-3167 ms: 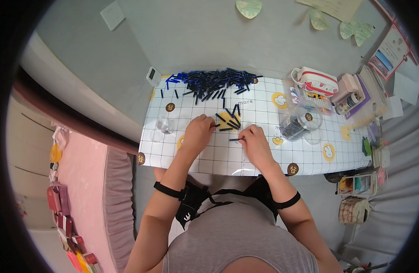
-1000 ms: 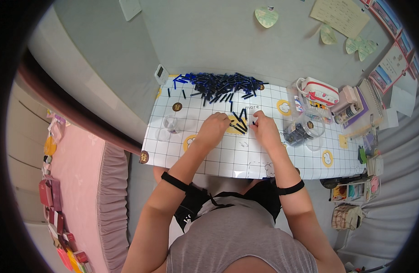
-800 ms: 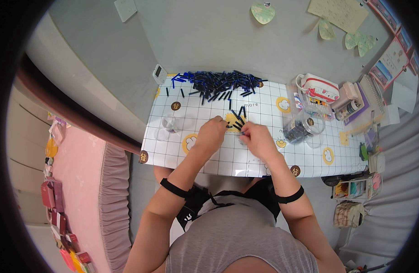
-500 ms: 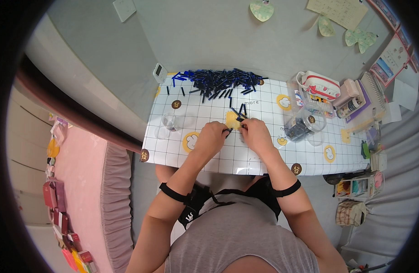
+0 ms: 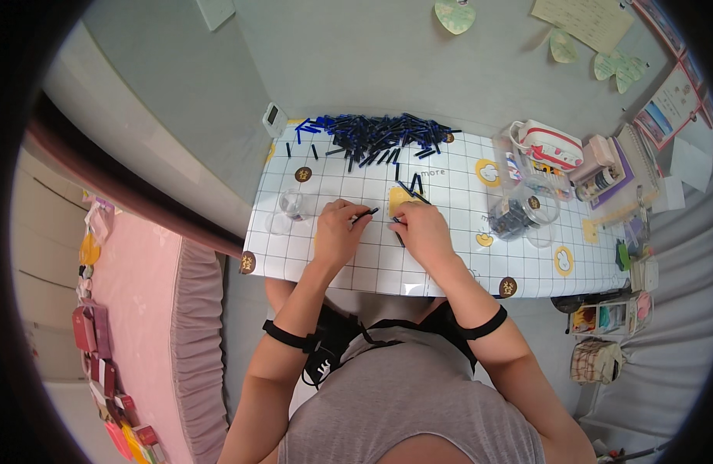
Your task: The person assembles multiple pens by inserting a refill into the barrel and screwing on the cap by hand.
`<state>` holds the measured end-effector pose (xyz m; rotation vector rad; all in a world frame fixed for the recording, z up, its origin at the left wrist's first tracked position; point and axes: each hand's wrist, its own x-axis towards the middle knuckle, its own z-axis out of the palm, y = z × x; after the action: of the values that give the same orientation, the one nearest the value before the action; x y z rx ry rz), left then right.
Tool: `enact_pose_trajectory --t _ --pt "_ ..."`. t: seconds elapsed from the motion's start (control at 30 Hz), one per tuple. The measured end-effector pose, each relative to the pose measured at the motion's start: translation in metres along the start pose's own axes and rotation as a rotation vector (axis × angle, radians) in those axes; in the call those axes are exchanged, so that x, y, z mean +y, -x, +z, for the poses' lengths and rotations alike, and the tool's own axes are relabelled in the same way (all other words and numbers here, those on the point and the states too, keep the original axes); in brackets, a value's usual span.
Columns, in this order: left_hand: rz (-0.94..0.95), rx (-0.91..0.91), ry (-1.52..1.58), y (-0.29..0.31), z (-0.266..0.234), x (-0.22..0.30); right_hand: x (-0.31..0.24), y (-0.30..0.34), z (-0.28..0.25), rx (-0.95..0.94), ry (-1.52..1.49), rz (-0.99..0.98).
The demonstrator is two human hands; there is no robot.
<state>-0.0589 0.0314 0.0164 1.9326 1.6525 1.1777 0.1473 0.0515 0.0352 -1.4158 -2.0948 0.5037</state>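
- The left hand (image 5: 337, 232) rests on the tabletop (image 5: 449, 263), which is covered by a white sheet with a grid pattern; its grip is pinched on a thin dark stick (image 5: 364, 215) that juts out toward the right from the fingertips.
- The right hand (image 5: 420, 230) lies just beside it, fingers curled down on the sheet; a second dark stick (image 5: 398, 234) shows at its fingertips, but whether the grip is clenched on it or only touching it cannot be told.
- Between and just beyond the hands lies a small yellow patch (image 5: 399, 196) with a few loose dark sticks (image 5: 413, 187) crossing it.
- Farther back, along the tabletop's far edge, sits a large heap of dark blue sticks (image 5: 376, 138).
- A clear cup (image 5: 290, 205) stands near the left hand, on its outer side.
- To the right, well apart from the hands, a clear container of dark pieces (image 5: 512, 218) stands, with a white and red pouch (image 5: 547, 145) beyond it.
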Motion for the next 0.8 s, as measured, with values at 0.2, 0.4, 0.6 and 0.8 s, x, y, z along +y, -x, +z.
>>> enact_pose_trajectory --t 0.2,0.4,0.6,0.8 --pt "-0.129 -0.024 0.155 0.008 0.007 0.002 -0.002 0.007 -0.009 -0.245 0.079 0.102" --pt "-0.132 -0.065 0.201 0.011 0.015 0.012 0.000 0.020 -0.007 -0.244 0.230 -0.011" --pt "-0.071 -0.041 0.319 0.015 0.031 0.020 0.030 0.033 -0.018 -0.030 -0.249 0.067" --pt "0.001 -0.119 0.334 0.020 0.042 0.034 0.046 0.043 0.001 0.141 -0.463 -0.050"
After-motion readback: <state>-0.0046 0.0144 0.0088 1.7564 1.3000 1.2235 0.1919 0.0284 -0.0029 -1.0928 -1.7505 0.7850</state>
